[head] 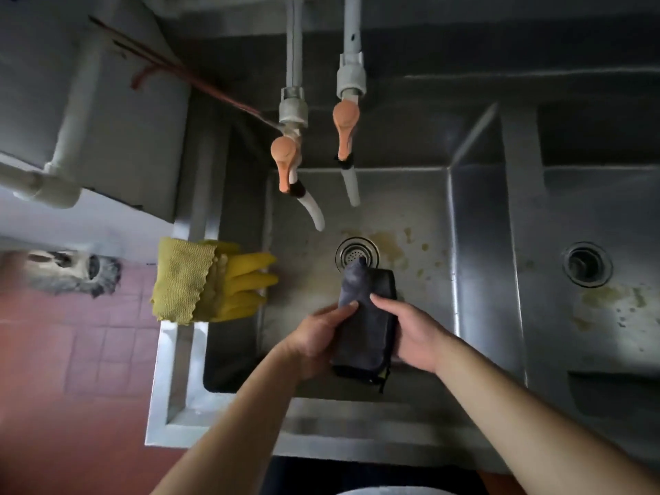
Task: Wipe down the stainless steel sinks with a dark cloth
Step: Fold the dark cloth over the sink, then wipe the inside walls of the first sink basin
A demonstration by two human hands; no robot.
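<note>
A folded dark grey cloth [364,323] hangs above the left stainless steel sink [407,223], held between both hands. My left hand [318,337] grips its left edge and my right hand [410,334] grips its right edge. The cloth's far tip points toward the round drain strainer [357,252]. The sink floor around the drain carries yellowish stains. The right sink [607,326] lies beyond a steel divider, with its own drain [585,264] and similar stains.
Two taps with orange handles [285,155] [345,126] and white spouts hang over the left sink's back. Yellow rubber gloves [246,284] and a yellow cloth [182,280] drape over the sink's left rim. Pink floor tiles lie to the left.
</note>
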